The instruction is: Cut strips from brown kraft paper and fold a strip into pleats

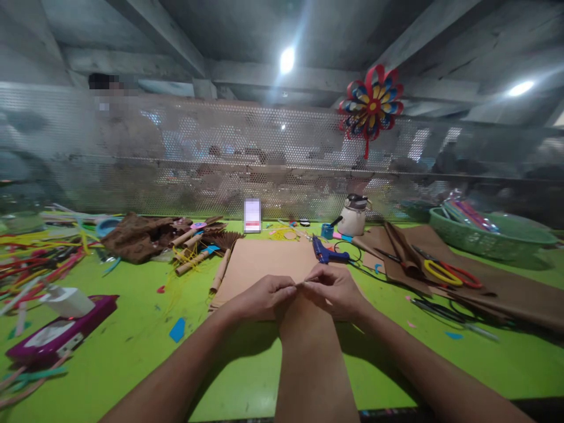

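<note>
A long strip of brown paper (308, 358) runs from my hands down toward me, past the near table edge. At its far end my left hand (271, 296) pinches the paper between thumb and fingers. Close beside it, my right hand (332, 288) pinches the same end, the two sets of fingertips almost meeting. Under and beyond my hands lies a flat stack of brown sheets (259, 258). A blue glue gun (328, 252) rests at the stack's far right, just past my right hand.
Rolled brown paper tubes (191, 261) with yellow strands lie left. A purple power strip (57, 335) with a white plug stands nearer left. Yellow-and-red-handled scissors (445, 273) lie on brown paper at right, before a green basket (489, 235). A perforated metal screen (220, 158) closes the back.
</note>
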`<state>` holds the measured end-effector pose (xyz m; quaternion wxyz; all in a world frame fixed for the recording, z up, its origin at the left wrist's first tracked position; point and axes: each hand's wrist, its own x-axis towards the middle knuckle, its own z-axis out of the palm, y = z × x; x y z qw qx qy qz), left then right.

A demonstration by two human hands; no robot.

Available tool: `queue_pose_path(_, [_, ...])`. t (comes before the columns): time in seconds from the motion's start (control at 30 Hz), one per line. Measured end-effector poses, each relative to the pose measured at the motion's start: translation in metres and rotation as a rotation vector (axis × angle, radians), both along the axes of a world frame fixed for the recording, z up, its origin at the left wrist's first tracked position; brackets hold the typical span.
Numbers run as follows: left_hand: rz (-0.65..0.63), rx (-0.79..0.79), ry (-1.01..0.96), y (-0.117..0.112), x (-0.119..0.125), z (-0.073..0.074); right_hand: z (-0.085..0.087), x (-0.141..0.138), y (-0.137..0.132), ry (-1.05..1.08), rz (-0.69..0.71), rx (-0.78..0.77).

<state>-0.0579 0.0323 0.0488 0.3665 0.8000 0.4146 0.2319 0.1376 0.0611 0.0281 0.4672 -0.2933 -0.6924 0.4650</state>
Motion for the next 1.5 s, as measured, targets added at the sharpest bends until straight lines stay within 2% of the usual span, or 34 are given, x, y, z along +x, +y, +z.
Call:
queue_pose_path(0.13, [0.005,0.001,-0.056,0.001,0.000,-0.002,-0.002,0.008,0.009,-0.038,0.017,-0.006])
queue_pose_path(0.3, [0.033,-0.011,-0.041,0.003,0.002,-0.004,-0.005,0.013,0.016,-0.062,-0.050,0.023])
queue_pose_path(0.53, [0.156,0.148,0.064,0.010,0.004,-0.023,-0.006,0.003,0.006,-0.151,-0.164,0.193])
queue_pose_path(0.7, [0.178,0.086,-0.019,0.011,0.005,-0.031,-0.018,-0.001,0.009,-0.120,-0.206,0.234])
queue_pose_path(0.9, [0.126,-0.046,-0.133,0.011,0.007,-0.030,-0.019,-0.003,0.008,-0.014,-0.226,0.135])
queue_pose_path(1.13, [0.130,-0.027,-0.054,0.007,0.008,-0.018,-0.012,0.000,0.008,-0.005,-0.166,-0.001])
queue_pose_path(1.27, [0.118,0.038,-0.004,0.008,0.006,-0.016,-0.008,0.005,0.010,-0.066,-0.054,0.018])
queue_pose_path(1.5, [0.123,0.046,0.014,0.010,0.003,-0.020,-0.013,0.004,0.014,-0.093,-0.092,0.062])
